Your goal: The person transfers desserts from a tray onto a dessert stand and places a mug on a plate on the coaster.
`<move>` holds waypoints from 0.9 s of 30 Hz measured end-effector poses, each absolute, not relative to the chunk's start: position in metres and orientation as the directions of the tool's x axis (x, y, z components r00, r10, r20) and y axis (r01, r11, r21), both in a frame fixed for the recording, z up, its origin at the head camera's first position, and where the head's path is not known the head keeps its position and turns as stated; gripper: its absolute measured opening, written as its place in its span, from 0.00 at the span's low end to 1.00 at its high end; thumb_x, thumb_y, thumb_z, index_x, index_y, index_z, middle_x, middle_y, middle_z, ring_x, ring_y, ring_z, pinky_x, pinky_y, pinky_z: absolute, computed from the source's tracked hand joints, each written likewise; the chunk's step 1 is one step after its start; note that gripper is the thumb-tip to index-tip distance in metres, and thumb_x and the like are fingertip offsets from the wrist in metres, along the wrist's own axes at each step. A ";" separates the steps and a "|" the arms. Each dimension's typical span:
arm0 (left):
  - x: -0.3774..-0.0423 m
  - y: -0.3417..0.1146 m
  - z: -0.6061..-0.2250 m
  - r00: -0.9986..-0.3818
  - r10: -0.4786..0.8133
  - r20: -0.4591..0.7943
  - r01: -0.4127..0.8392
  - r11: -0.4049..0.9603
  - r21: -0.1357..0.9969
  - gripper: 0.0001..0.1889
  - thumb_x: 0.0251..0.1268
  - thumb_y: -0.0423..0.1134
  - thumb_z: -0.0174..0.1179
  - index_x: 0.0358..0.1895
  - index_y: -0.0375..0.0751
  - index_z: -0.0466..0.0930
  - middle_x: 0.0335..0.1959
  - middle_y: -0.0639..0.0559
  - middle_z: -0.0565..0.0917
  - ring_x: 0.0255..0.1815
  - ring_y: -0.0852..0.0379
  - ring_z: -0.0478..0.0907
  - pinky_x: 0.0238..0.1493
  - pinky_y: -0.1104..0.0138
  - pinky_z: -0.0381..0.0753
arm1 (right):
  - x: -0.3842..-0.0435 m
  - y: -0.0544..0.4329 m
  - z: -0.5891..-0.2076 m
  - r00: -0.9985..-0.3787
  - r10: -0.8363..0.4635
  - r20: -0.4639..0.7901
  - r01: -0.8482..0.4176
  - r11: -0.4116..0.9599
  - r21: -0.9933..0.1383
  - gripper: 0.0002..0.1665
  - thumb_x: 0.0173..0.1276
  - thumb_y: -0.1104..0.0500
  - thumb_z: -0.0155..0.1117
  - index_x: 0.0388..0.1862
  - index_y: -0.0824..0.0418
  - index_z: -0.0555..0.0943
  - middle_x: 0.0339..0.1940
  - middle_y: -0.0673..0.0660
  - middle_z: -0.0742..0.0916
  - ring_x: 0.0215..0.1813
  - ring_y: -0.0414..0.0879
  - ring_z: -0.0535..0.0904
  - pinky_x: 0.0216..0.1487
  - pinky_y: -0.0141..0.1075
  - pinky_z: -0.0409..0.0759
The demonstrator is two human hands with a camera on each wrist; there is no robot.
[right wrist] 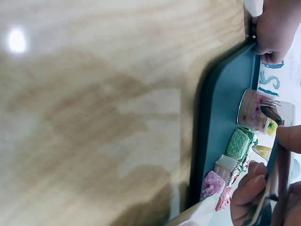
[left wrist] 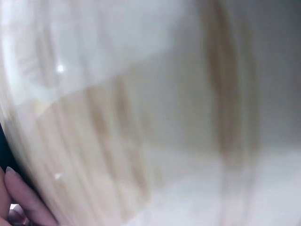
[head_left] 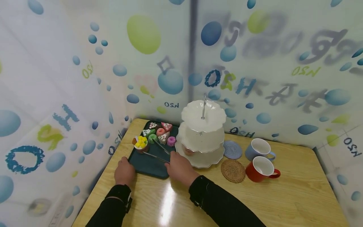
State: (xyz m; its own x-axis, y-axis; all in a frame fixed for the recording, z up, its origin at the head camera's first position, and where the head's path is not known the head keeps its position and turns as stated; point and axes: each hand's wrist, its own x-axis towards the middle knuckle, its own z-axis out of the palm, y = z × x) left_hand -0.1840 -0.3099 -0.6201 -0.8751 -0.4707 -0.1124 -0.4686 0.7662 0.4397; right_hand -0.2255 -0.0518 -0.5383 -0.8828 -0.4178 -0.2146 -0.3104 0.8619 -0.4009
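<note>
The tongs (right wrist: 281, 174) reach over the tray (head_left: 150, 165) on the left of the worktop (head_left: 297, 189), their two arms spread, one tip by the dessert cup (head_left: 141, 145) with its yellow topping at the left rim, the other by the green ring (head_left: 153, 138); whether either tip touches cannot be told. The step in hand appears to be lining up a pick, and the next move seems to call for bringing the tips together around one sweet without nudging its neighbours. The right hand (head_left: 180, 167) holds the tongs between thumb and fingers from the near right, its forearm slanting in across the worktop. The left hand (head_left: 124, 171) grips the tray's near left edge with curled fingers, apparently steadying it. Toward the tray's far end sit cake slices and more rings, the purple ring (head_left: 171, 141) rightmost. Just right of the tray stands the three-tier stand (head_left: 195, 116); beyond it lie two round coasters (head_left: 233, 171), then the blue mug (head_left: 252, 153) and, nearer, the red mug (head_left: 255, 171).
</note>
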 end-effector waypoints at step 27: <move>-0.181 -0.311 -0.623 -0.890 -0.447 -0.092 -0.438 0.781 0.445 0.18 0.71 0.34 0.36 0.57 0.28 0.63 0.44 0.29 0.73 0.35 0.38 0.76 0.32 0.48 0.75 | -0.251 -0.108 -0.544 -0.860 -0.451 -0.240 -0.327 0.847 -0.419 0.38 0.67 0.42 0.60 0.67 0.63 0.66 0.55 0.58 0.80 0.51 0.48 0.80 0.49 0.43 0.78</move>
